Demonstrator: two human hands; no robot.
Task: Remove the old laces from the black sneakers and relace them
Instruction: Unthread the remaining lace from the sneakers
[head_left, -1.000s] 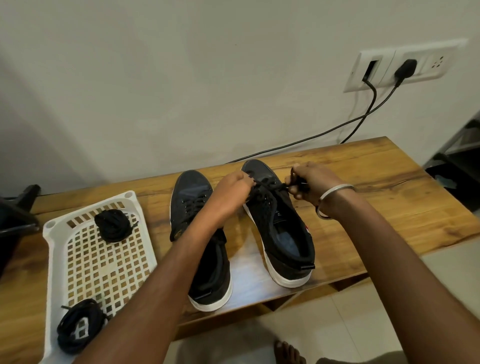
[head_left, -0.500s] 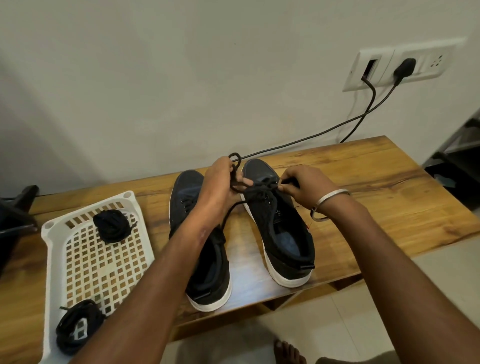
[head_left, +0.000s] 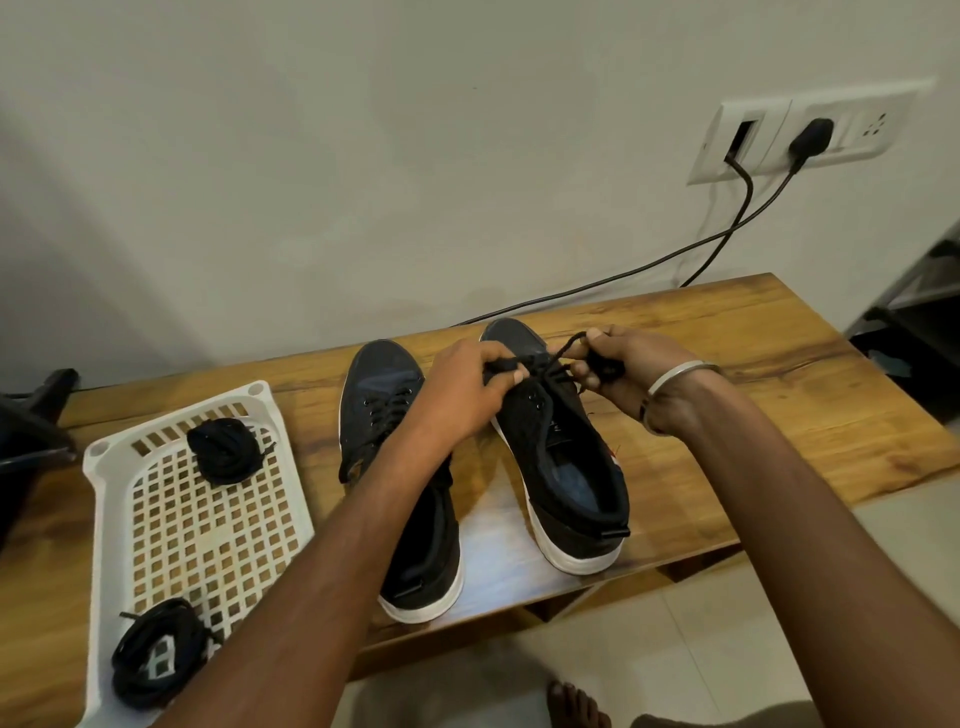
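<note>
Two black sneakers with white soles stand side by side on the wooden bench (head_left: 753, 374), toes toward the wall. The left sneaker (head_left: 387, 415) is partly hidden under my left forearm. Both hands work over the front eyelets of the right sneaker (head_left: 566, 467). My left hand (head_left: 467, 384) pinches one end of its black lace (head_left: 558, 356) at the left eyelet row. My right hand (head_left: 618, 364), with a metal bangle at the wrist, pinches the other end of the lace and holds a bunched length of it in the palm.
A white plastic basket (head_left: 114, 519) lies on the bench at the left, holding two coiled black lace bundles: one at the back (head_left: 226, 452), another at the front (head_left: 150, 654). Black cables (head_left: 675, 254) run from a wall socket down behind the bench. A bare foot (head_left: 576, 704) shows on the tiled floor.
My left hand has come down from its raised pull to the eyelets. My right hand has shifted slightly right and drawn the lace end up between its fingers.
</note>
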